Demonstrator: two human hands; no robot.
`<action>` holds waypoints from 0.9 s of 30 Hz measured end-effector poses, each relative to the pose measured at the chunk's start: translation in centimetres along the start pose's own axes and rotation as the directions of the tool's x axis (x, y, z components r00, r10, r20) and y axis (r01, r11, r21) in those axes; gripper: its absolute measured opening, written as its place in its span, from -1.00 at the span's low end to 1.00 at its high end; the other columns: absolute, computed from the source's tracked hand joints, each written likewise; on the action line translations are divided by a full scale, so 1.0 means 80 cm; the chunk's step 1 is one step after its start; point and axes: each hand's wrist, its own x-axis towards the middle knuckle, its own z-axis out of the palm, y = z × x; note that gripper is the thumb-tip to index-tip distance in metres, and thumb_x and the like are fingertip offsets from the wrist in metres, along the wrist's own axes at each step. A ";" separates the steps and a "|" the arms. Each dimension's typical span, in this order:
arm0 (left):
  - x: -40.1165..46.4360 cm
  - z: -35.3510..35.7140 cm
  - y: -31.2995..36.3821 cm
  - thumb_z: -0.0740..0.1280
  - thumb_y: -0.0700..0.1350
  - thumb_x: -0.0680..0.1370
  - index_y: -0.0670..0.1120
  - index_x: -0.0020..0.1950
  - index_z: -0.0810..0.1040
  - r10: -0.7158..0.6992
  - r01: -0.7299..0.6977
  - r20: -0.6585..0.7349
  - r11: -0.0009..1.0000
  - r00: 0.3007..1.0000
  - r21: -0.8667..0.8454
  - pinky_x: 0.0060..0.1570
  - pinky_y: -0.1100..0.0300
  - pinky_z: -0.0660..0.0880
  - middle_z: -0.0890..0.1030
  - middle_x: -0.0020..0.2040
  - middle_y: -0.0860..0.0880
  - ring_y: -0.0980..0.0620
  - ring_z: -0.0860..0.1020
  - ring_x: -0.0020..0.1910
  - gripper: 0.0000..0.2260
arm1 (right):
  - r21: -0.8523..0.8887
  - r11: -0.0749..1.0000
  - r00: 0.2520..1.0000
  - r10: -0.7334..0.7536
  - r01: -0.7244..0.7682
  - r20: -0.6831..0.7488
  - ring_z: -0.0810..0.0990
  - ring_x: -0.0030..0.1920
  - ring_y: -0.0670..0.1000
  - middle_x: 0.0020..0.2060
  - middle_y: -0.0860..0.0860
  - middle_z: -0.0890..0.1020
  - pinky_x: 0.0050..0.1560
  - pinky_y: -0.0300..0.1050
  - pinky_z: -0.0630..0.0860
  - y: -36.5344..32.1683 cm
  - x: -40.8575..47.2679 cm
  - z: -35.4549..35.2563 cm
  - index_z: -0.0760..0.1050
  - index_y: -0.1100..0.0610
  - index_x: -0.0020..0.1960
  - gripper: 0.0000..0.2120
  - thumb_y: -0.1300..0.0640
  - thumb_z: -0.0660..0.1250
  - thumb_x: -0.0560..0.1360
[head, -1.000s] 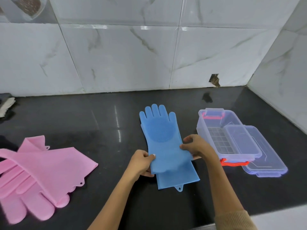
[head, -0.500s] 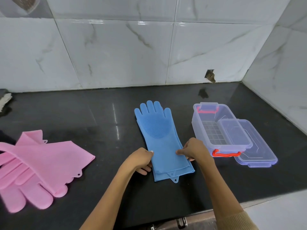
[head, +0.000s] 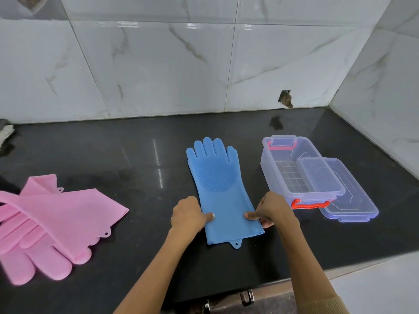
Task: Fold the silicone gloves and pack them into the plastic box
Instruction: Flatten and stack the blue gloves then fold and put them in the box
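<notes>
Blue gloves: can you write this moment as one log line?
blue gloves flat, unfolded | left hand, right hand grip cuff edges | box open, empty

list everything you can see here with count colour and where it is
blue gloves: stacked, count unclear, blue, flat at counter centre, fingers toward the wall
pink gloves: seemingly two, pink, piled at counter left
plastic box: one, clear with red latches, open, right of the blue gloves
lid: one, clear, leaning on the box's right rim
counter: one, glossy black
wall tiles: white marble
left hand: one, pinching the cuff's left edge
right hand: one, pinching the cuff's right edge
</notes>
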 end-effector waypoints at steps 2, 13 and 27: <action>-0.002 0.003 0.001 0.41 0.01 0.48 -0.09 -0.08 0.43 0.026 -0.026 0.004 1.000 1.000 0.002 -0.07 0.04 0.63 0.60 -0.08 -0.04 -0.05 0.64 -0.16 -0.76 | -0.010 1.000 1.000 -0.010 0.010 -0.001 0.61 -0.31 0.03 -0.16 0.13 0.59 -0.24 -0.23 0.56 0.003 -0.001 0.007 0.49 0.22 -0.05 -0.70 0.04 0.49 0.40; 0.007 -0.025 -0.019 0.20 -0.16 0.57 -0.15 0.07 0.44 -0.071 0.081 0.212 0.996 0.975 -0.039 -0.05 0.05 0.64 0.61 0.02 -0.13 -0.09 0.63 -0.03 -0.88 | 0.227 0.959 0.985 -0.173 0.170 -0.008 0.64 -0.28 0.05 -0.27 0.09 0.65 0.01 -0.02 0.63 -0.031 0.006 0.022 0.58 0.28 -0.05 -0.70 0.03 0.28 0.57; 0.094 -0.082 -0.031 0.33 -0.13 0.54 -0.07 -0.30 0.41 -0.105 -0.059 -0.261 0.832 0.960 -0.552 0.12 -0.17 0.55 0.49 -0.18 -0.09 -0.07 0.48 -0.17 -0.77 | 0.403 0.850 0.936 -0.347 0.340 -0.056 0.61 -0.24 -0.02 -0.13 0.10 0.66 -0.01 -0.03 0.64 -0.111 0.050 0.040 0.59 0.29 0.04 -0.78 0.12 0.34 0.54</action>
